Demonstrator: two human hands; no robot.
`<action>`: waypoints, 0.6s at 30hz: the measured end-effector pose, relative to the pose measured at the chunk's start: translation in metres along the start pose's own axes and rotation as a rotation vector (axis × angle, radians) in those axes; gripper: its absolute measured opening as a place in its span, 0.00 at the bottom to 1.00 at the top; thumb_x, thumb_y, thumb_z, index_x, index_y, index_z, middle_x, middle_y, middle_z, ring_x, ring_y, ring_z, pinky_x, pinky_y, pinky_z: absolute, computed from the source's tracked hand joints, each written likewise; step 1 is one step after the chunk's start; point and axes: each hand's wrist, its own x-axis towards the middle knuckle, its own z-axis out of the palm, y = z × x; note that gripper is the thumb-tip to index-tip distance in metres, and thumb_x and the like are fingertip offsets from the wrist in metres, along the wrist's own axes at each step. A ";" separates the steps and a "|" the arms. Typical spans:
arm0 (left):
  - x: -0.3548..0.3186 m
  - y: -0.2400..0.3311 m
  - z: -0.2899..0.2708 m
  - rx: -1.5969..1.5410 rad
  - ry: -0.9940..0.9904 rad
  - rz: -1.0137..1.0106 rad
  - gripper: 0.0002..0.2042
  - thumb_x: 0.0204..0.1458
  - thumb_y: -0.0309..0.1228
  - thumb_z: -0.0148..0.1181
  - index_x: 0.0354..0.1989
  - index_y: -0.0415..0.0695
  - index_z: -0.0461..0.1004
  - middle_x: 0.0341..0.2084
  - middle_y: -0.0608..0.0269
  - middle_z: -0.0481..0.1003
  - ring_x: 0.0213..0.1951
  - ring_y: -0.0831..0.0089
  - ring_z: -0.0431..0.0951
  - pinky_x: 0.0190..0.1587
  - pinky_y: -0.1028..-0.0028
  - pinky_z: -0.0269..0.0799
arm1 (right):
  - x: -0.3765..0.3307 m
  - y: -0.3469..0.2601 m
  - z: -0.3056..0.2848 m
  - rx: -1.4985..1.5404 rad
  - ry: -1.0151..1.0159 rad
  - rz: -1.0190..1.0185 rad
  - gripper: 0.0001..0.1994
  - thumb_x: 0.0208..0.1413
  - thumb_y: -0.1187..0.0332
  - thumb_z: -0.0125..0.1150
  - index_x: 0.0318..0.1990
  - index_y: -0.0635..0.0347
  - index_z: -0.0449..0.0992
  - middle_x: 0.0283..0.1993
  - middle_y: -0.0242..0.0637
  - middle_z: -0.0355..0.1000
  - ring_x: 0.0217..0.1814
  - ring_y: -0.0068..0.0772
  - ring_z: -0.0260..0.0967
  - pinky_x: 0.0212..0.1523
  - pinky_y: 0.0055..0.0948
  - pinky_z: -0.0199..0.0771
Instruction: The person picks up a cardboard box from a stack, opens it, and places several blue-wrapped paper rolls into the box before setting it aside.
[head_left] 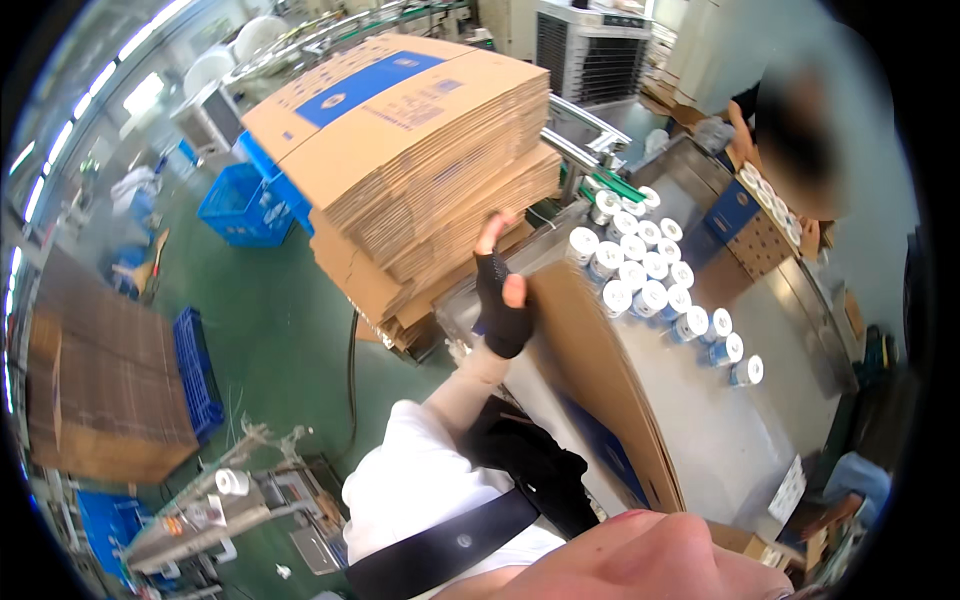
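My left hand (503,300), in a black fingerless glove, is raised between a tall stack of flattened cartons (440,150) and a brown cardboard carton (600,390) standing on the metal table. Its fingers point away from me, with the thumb apart from them, close to the carton's far upper edge. Whether the thumb touches the cardboard I cannot tell. The carton is partly blurred and has a blue panel low on its near side. Beyond it, several white-topped cans (655,265) with blue sides stand in loose rows. My right hand is out of view.
Across the metal table (720,430), another person's hand (740,140) is near an open carton (745,225) of cans. A blue-sleeved arm (850,490) shows at lower right. Blue crate (240,205) and wrapped stack (110,390) stand on the left floor.
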 end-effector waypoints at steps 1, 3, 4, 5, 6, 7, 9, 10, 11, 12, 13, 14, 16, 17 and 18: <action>-0.008 -0.020 -0.003 -0.023 -0.118 -0.062 0.26 0.56 0.50 0.40 0.48 0.37 0.64 0.43 0.55 0.67 0.50 0.66 0.66 0.55 0.67 0.59 | -0.001 0.007 -0.015 -0.024 0.044 0.022 0.23 0.58 0.65 0.46 0.60 0.64 0.58 0.62 0.45 0.54 0.65 0.39 0.50 0.62 0.36 0.50; -0.033 -0.029 -0.012 0.231 -0.266 -0.363 0.19 0.56 0.44 0.42 0.41 0.40 0.68 0.34 0.62 0.69 0.39 0.74 0.69 0.43 0.74 0.64 | -0.014 0.021 -0.018 -0.003 0.074 0.088 0.23 0.59 0.64 0.46 0.60 0.64 0.59 0.61 0.45 0.55 0.64 0.39 0.51 0.62 0.36 0.51; -0.043 -0.045 -0.016 0.292 -0.310 -0.392 0.16 0.51 0.39 0.54 0.42 0.40 0.67 0.34 0.62 0.69 0.37 0.73 0.69 0.42 0.73 0.64 | -0.017 0.026 -0.023 -0.001 0.091 0.111 0.22 0.60 0.63 0.45 0.60 0.64 0.59 0.61 0.45 0.55 0.64 0.39 0.51 0.62 0.36 0.51; -0.051 -0.050 -0.012 0.397 -0.276 -0.294 0.18 0.47 0.36 0.59 0.44 0.39 0.66 0.36 0.60 0.68 0.37 0.71 0.69 0.42 0.72 0.65 | -0.019 0.030 -0.022 0.012 0.092 0.123 0.22 0.60 0.62 0.45 0.59 0.64 0.60 0.61 0.46 0.55 0.64 0.39 0.52 0.62 0.36 0.52; -0.056 -0.055 -0.008 0.500 -0.239 -0.192 0.21 0.44 0.32 0.63 0.46 0.39 0.65 0.38 0.57 0.68 0.38 0.68 0.69 0.42 0.70 0.66 | -0.020 0.034 -0.025 0.026 0.097 0.129 0.22 0.60 0.62 0.44 0.59 0.64 0.60 0.60 0.46 0.56 0.63 0.40 0.52 0.61 0.37 0.52; -0.055 -0.059 -0.003 0.457 -0.193 -0.172 0.23 0.43 0.31 0.64 0.48 0.39 0.64 0.40 0.56 0.66 0.41 0.66 0.68 0.45 0.69 0.65 | -0.020 0.038 -0.028 0.031 0.099 0.135 0.22 0.61 0.61 0.44 0.59 0.64 0.60 0.60 0.46 0.56 0.63 0.40 0.53 0.61 0.37 0.52; -0.052 -0.064 0.006 0.372 -0.091 -0.136 0.28 0.40 0.29 0.67 0.51 0.39 0.62 0.46 0.52 0.64 0.47 0.61 0.66 0.50 0.66 0.63 | -0.023 0.045 -0.017 -0.022 0.037 0.019 0.22 0.62 0.60 0.43 0.58 0.64 0.61 0.59 0.46 0.57 0.62 0.40 0.53 0.61 0.37 0.53; -0.051 -0.069 0.005 0.369 -0.160 -0.138 0.29 0.40 0.29 0.67 0.52 0.39 0.62 0.47 0.52 0.63 0.49 0.60 0.64 0.52 0.65 0.62 | -0.024 0.054 -0.017 -0.296 -0.063 -0.372 0.21 0.62 0.59 0.43 0.57 0.63 0.63 0.59 0.46 0.57 0.63 0.40 0.53 0.60 0.36 0.53; -0.049 -0.076 -0.003 0.373 -0.223 -0.140 0.29 0.39 0.29 0.67 0.52 0.39 0.62 0.48 0.51 0.62 0.51 0.58 0.63 0.54 0.65 0.60 | -0.026 0.040 -0.001 -0.210 -0.038 -0.190 0.20 0.62 0.59 0.43 0.57 0.62 0.65 0.59 0.45 0.57 0.63 0.40 0.52 0.61 0.35 0.52; -0.046 -0.080 -0.007 0.378 -0.283 -0.135 0.29 0.39 0.28 0.66 0.52 0.40 0.62 0.49 0.51 0.61 0.53 0.58 0.62 0.56 0.64 0.59 | -0.023 0.020 0.016 -0.130 -0.010 -0.016 0.20 0.62 0.59 0.43 0.56 0.60 0.66 0.59 0.45 0.57 0.64 0.39 0.51 0.61 0.35 0.51; -0.043 -0.082 -0.011 0.382 -0.341 -0.127 0.30 0.38 0.27 0.66 0.53 0.41 0.62 0.50 0.51 0.61 0.55 0.57 0.61 0.57 0.64 0.57 | -0.016 0.011 0.022 0.069 0.026 0.193 0.21 0.61 0.58 0.46 0.56 0.62 0.65 0.59 0.44 0.57 0.64 0.37 0.50 0.62 0.33 0.48; -0.037 -0.083 -0.014 0.395 -0.396 -0.110 0.30 0.38 0.25 0.65 0.53 0.42 0.62 0.51 0.50 0.60 0.57 0.57 0.59 0.58 0.65 0.56 | -0.012 0.008 0.020 0.075 -0.006 0.217 0.22 0.60 0.57 0.47 0.56 0.63 0.65 0.58 0.44 0.58 0.63 0.36 0.51 0.63 0.33 0.47; -0.025 -0.083 -0.014 0.389 -0.474 -0.097 0.30 0.36 0.23 0.63 0.52 0.43 0.63 0.51 0.51 0.60 0.57 0.57 0.59 0.58 0.65 0.56 | -0.008 0.008 0.016 0.095 -0.073 0.272 0.24 0.59 0.56 0.49 0.55 0.65 0.64 0.57 0.43 0.59 0.61 0.34 0.52 0.63 0.32 0.46; -0.019 -0.082 -0.013 0.371 -0.496 -0.101 0.29 0.34 0.22 0.62 0.51 0.43 0.64 0.50 0.52 0.61 0.56 0.56 0.60 0.58 0.65 0.57 | -0.008 0.010 0.014 0.090 -0.091 0.288 0.24 0.58 0.56 0.51 0.56 0.65 0.63 0.56 0.42 0.59 0.60 0.33 0.53 0.62 0.31 0.47; -0.013 -0.081 -0.012 0.354 -0.516 -0.104 0.29 0.33 0.21 0.61 0.50 0.42 0.65 0.48 0.52 0.62 0.55 0.56 0.61 0.57 0.65 0.58 | -0.010 0.012 0.010 0.087 -0.110 0.304 0.25 0.57 0.56 0.52 0.56 0.65 0.62 0.55 0.41 0.60 0.58 0.32 0.54 0.61 0.30 0.48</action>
